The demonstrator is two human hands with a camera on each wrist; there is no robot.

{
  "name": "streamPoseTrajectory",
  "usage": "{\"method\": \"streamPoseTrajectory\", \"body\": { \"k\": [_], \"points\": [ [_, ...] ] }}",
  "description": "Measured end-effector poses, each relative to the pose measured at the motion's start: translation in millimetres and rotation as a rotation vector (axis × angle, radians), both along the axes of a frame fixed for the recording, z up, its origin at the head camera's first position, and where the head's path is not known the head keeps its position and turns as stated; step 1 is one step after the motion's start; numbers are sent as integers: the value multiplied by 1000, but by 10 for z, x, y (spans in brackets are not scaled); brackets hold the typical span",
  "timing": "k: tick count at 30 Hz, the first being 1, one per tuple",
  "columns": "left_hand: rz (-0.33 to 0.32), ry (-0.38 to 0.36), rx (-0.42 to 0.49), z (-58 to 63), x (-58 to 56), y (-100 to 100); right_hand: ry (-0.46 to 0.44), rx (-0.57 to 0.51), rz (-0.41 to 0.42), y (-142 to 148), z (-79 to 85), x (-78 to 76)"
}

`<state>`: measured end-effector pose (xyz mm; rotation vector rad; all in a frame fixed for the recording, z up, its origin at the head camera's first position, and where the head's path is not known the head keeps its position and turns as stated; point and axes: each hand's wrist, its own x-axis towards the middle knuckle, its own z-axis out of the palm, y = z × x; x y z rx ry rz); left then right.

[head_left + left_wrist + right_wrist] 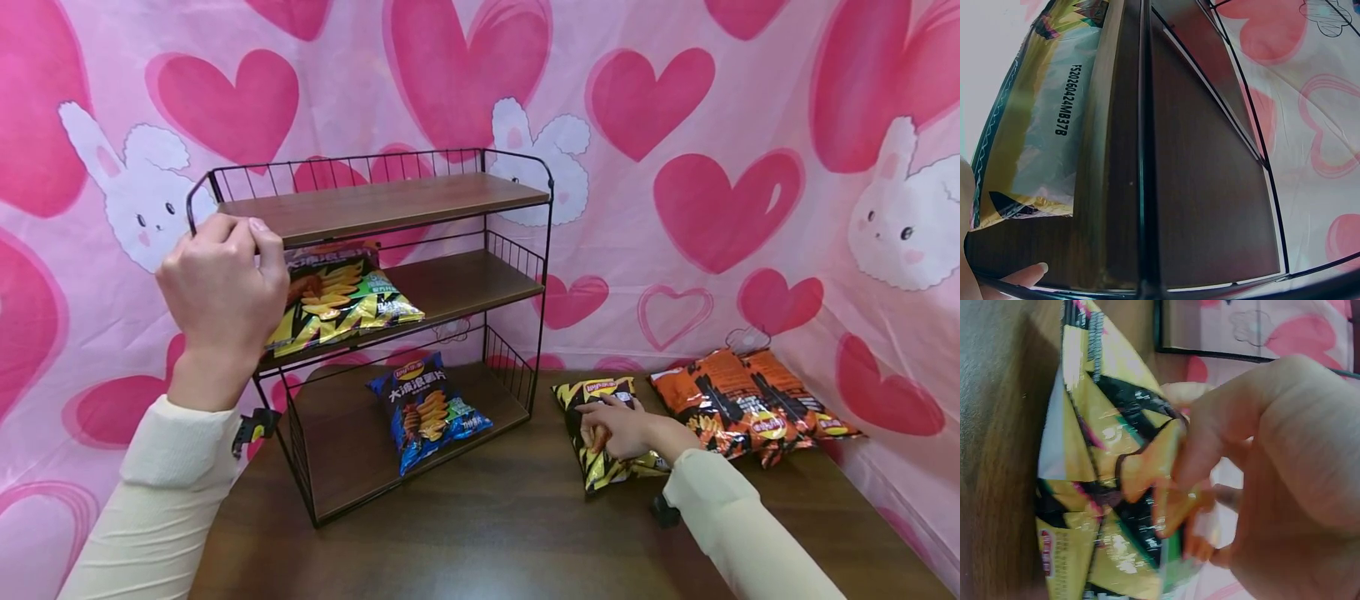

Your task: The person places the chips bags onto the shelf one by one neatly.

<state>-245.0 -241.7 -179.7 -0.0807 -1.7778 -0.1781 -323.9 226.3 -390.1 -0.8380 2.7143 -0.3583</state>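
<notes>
in the head view, your left hand (225, 287) is curled tight round the upper front corner of the three-tier rack of black wire and brown boards (390, 202), seemingly to steady its light frame. your right hand (628, 429) has its bent fingers clamped on a glossy yellow-and-black foil chip bag (574, 421), at the brown wooden desk (480, 533) between the rack and the orange-and-black foil bags (723, 400). a blue foil bag (427, 408) slants on the bottom shelf; a second yellow-and-black bag (337, 308) lies on the middle one, printed face toward you.

in the left wrist view, your fingertip shows near that shelved bag.

in the right wrist view, your fingers bend against the bag's puffy face, a hold that probably spares the chips.
</notes>
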Motion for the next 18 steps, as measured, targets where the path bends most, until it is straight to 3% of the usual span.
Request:
{"method": "streamPoseTrajectory", "body": {
  "k": [4,6,9,13,18],
  "points": [
    [-2,0,2,1,-4,0,150,-78,-63,34,20,-12],
    [-4,2,2,4,-6,-1,253,-93,-133,33,18,-12],
    [-2,0,0,10,0,0,327,-76,-250,32,-60,-15],
    [1,-6,-2,10,8,-2,250,-22,-337,19,-230,30],
    [-5,1,-3,-3,-8,-8,148,37,-357,6,-379,107]
  ]
}}
